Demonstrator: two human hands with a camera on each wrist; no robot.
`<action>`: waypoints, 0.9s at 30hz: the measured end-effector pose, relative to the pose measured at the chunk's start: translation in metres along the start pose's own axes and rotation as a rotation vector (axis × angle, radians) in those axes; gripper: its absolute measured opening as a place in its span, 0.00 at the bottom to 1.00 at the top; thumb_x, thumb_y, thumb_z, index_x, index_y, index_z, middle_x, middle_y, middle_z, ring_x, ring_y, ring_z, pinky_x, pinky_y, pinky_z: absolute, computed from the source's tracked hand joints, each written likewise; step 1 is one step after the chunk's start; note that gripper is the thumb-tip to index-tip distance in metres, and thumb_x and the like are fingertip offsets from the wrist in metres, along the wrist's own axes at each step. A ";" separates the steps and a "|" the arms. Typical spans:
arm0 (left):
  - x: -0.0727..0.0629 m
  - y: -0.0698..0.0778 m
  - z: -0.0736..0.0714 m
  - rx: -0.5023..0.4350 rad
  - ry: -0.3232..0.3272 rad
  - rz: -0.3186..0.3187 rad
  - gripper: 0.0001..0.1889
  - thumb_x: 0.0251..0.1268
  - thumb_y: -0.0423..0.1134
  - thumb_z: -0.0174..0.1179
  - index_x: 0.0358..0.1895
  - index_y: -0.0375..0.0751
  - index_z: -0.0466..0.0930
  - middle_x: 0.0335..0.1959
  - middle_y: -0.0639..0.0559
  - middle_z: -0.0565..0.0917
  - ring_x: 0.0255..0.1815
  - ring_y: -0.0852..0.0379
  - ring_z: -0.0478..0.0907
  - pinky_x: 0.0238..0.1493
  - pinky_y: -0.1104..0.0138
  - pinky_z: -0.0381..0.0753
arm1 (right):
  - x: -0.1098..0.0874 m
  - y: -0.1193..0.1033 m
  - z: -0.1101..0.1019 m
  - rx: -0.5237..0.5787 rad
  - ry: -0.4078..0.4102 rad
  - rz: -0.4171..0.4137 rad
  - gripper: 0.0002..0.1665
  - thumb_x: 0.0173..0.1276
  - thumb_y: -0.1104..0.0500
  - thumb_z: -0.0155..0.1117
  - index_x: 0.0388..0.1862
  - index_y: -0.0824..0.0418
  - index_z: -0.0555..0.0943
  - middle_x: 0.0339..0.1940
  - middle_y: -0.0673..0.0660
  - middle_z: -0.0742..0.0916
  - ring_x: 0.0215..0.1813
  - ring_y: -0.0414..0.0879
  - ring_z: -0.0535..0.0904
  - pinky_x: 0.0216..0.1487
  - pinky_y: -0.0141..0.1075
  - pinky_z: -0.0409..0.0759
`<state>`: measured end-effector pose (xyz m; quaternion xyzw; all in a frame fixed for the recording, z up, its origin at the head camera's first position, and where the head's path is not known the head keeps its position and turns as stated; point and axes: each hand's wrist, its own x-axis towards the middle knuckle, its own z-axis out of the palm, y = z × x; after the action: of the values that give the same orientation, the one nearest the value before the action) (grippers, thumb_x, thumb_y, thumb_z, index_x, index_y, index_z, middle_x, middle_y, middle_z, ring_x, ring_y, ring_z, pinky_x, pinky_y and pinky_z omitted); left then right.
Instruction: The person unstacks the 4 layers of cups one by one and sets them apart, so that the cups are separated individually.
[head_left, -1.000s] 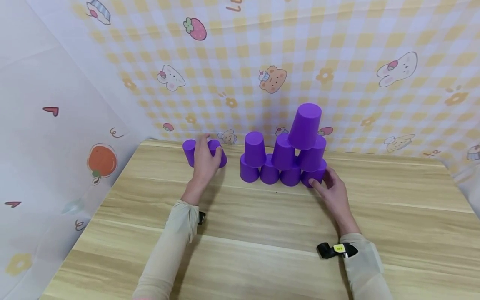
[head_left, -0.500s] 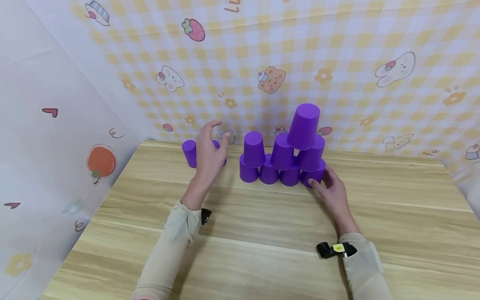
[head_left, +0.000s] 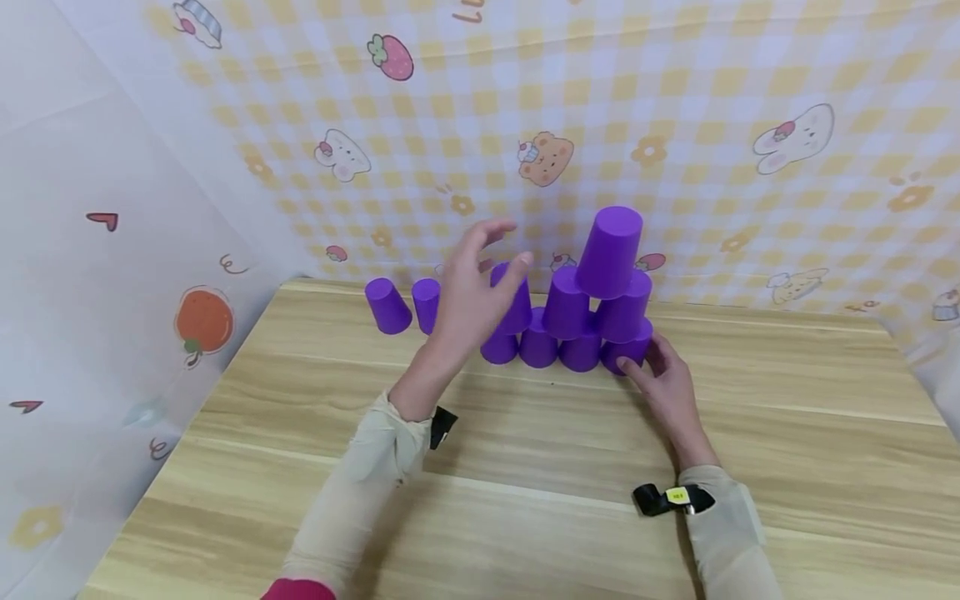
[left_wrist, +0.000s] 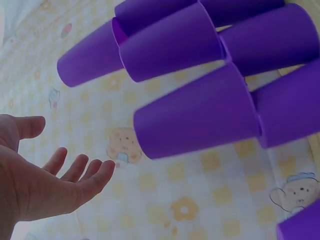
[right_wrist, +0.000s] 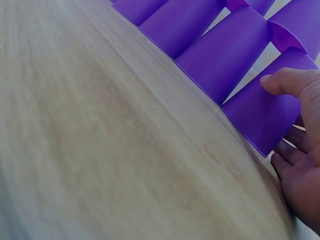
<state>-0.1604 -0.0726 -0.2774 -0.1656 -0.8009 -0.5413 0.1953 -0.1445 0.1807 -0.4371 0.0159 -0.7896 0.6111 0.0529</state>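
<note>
Upside-down purple cups stand stacked in tiers near the back wall. Several form the bottom row (head_left: 538,340), three the second tier, including a middle cup (head_left: 566,307). A top cup (head_left: 611,252) bridges the middle and right ones. My left hand (head_left: 474,296) hovers before the left second-tier cup (left_wrist: 195,117), partly hiding it in the head view; its fingers are spread, holding nothing, and the left wrist view shows a gap to the cups. My right hand (head_left: 670,396) holds the rightmost bottom cup (right_wrist: 267,105), thumb in front, other fingers around its far side.
Two more purple cups stand upside down to the left, an outer cup (head_left: 388,307) and an inner cup (head_left: 425,304), the latter partly behind my left hand. A checked cloth (head_left: 675,75) hangs behind the wooden table (head_left: 540,467).
My left hand has come up off the inner loose cup and moved right, to the left end of the stack. The right hand and the stacked cups have stayed put.
</note>
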 end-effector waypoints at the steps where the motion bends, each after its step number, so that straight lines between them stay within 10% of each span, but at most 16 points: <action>1: 0.001 0.002 0.004 0.001 -0.011 0.012 0.20 0.61 0.39 0.61 0.56 0.38 0.73 0.56 0.49 0.75 0.59 0.59 0.69 0.55 0.67 0.72 | 0.001 0.005 -0.001 -0.001 0.003 -0.002 0.38 0.63 0.63 0.64 0.69 0.68 0.60 0.65 0.67 0.69 0.67 0.59 0.62 0.67 0.46 0.60; 27: 0.016 0.006 0.064 -0.046 -0.188 0.054 0.30 0.61 0.41 0.62 0.65 0.39 0.63 0.62 0.50 0.70 0.59 0.60 0.68 0.55 0.70 0.71 | 0.005 0.014 0.001 -0.017 0.006 -0.001 0.38 0.64 0.59 0.64 0.70 0.65 0.60 0.66 0.64 0.70 0.67 0.56 0.63 0.67 0.45 0.60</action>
<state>-0.1798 -0.0102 -0.2861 -0.2415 -0.7983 -0.5362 0.1300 -0.1503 0.1833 -0.4499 0.0142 -0.7947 0.6043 0.0557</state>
